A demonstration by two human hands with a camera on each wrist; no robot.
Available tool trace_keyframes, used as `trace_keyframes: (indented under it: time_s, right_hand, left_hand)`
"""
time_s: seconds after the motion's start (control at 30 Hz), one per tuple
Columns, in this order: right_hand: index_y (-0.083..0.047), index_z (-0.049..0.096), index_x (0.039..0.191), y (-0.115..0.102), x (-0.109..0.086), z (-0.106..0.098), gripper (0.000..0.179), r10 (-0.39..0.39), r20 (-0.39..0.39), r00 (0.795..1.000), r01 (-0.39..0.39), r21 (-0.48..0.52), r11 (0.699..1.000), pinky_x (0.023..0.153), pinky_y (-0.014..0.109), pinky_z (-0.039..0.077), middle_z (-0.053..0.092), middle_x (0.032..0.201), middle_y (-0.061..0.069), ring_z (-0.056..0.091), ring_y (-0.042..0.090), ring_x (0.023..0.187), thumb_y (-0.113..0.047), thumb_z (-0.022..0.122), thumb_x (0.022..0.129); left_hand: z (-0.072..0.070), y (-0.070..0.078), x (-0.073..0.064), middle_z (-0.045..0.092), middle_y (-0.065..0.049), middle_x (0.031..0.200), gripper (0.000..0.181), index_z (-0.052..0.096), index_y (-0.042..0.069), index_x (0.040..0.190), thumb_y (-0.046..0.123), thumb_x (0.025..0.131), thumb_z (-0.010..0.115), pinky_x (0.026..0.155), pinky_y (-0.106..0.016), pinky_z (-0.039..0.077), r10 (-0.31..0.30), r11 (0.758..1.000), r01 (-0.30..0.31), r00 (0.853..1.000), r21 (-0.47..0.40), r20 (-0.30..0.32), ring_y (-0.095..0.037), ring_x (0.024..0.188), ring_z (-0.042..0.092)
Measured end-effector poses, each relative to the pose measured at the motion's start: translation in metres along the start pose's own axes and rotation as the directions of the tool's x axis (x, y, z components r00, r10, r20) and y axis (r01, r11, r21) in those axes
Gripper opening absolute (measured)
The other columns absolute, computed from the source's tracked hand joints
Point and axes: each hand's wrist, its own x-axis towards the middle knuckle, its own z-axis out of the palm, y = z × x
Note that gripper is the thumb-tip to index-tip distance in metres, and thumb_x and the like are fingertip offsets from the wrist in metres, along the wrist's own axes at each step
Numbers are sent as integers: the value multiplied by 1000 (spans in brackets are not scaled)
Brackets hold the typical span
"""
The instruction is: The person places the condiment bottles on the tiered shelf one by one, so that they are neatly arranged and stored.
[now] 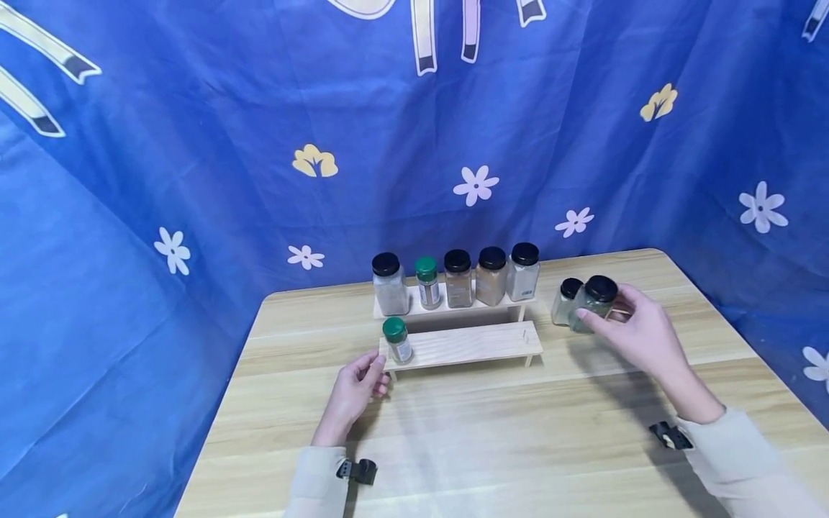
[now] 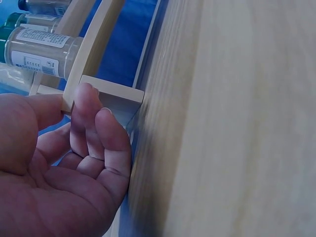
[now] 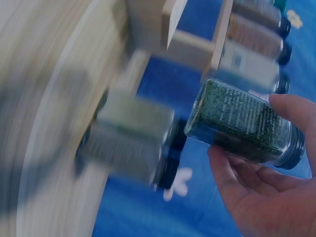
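Observation:
My right hand (image 1: 637,331) holds a square glass jar of dried green herbs (image 3: 242,121) by its sides, tilted and raised off the table; its lid is black. Just left of it in the head view stands another black-lidded jar (image 1: 565,306); the right wrist view shows two blurred jars (image 3: 131,138) there. With thumb and fingers, my left hand (image 1: 352,392) grips the left end of a two-tier wooden rack (image 1: 473,345). Beside that thumb, a small green-capped spice bottle (image 1: 398,342) stands on the lower tier.
Along the upper tier stand several jars: black-lidded ones with pale (image 1: 391,288) or brown contents (image 1: 458,280), and a green-capped bottle (image 1: 427,284). A blue patterned curtain (image 1: 388,144) hangs behind and beside the wooden table (image 1: 479,439).

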Motion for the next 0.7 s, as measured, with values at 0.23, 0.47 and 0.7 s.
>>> trace_keyframes:
  time_s: [0.23,0.47,0.7]
  right_hand:
    - [-7,66,129,-23,-8,45,53,-41,123,992,33,67,997,90,45,66,76,120,20,76,38,106,-37,85,90]
    - [-10,65,134,-49,-11,88,57,-69,210,975,44,122,992,92,45,65,76,121,14,77,32,106,-37,87,88]
    - [-13,69,129,-84,-7,127,57,-170,197,966,148,119,982,95,47,62,78,116,7,76,26,102,-38,90,83]
  left_hand:
    - [0,-1,-1,72,-15,87,50,53,-9,147,23,109,59,64,-22,61,-7,1000,8,1000,12,-8,-11,67,65]
    - [0,-2,-1,73,-16,88,50,54,-9,145,24,109,59,63,-23,61,-6,1000,6,1000,15,-8,-12,67,65]
    - [-1,-1,-2,73,-21,90,52,53,-10,146,25,109,59,63,-24,61,3,1000,-2,1000,31,-11,-13,68,66]
